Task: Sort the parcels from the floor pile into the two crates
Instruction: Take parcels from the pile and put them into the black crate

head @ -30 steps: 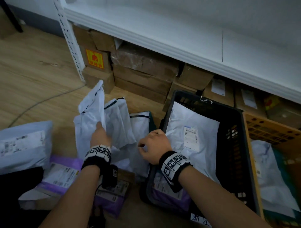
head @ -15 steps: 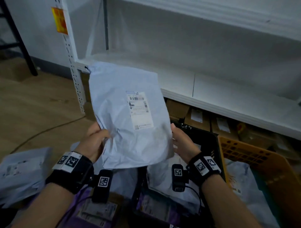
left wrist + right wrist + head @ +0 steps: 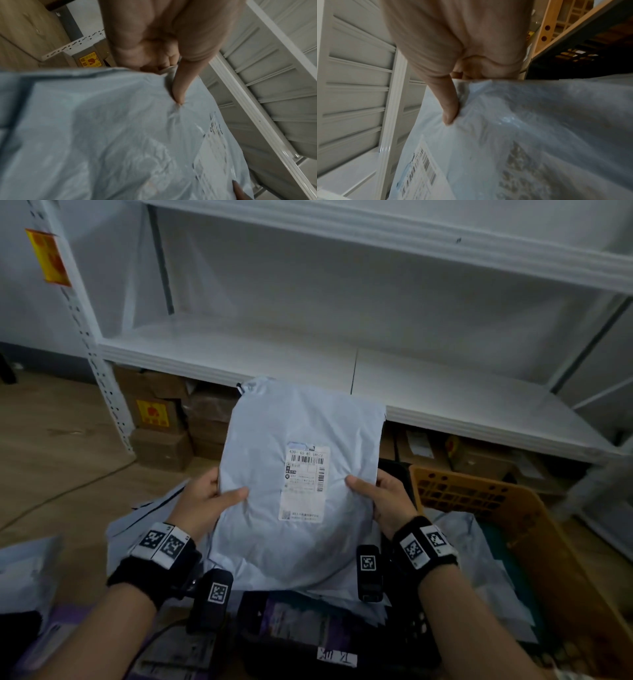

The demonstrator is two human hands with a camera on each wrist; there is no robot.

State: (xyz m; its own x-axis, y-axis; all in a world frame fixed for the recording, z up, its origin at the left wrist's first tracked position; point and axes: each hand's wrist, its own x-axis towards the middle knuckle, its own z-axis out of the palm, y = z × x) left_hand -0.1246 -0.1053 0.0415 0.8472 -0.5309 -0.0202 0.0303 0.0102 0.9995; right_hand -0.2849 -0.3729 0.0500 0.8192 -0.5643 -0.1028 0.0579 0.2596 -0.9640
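A pale grey poly-mailer parcel (image 3: 294, 474) with a white barcode label facing me is held upright in front of me. My left hand (image 3: 209, 498) pinches its left edge, thumb on the front. My right hand (image 3: 380, 498) pinches its right edge the same way. The left wrist view shows the parcel (image 3: 102, 135) under my left thumb (image 3: 181, 86); the right wrist view shows the parcel (image 3: 522, 135) under my right thumb (image 3: 448, 106). Below the parcel stands a black crate (image 3: 404, 621) holding purple and grey parcels. Right of it is an orange crate (image 3: 534, 529) with a grey parcel inside.
More grey parcels (image 3: 24, 573) and purple ones lie on the wooden floor (image 3: 51, 446) at the left. A white metal shelf (image 3: 308, 361) stands ahead, with cardboard boxes (image 3: 161, 419) stored under its lowest board. A cable runs across the floor at left.
Both hands lifted the grey parcel out of the floor pile and turned its label toward me. Since half a second ago it has shifted right and lower, over the black crate.
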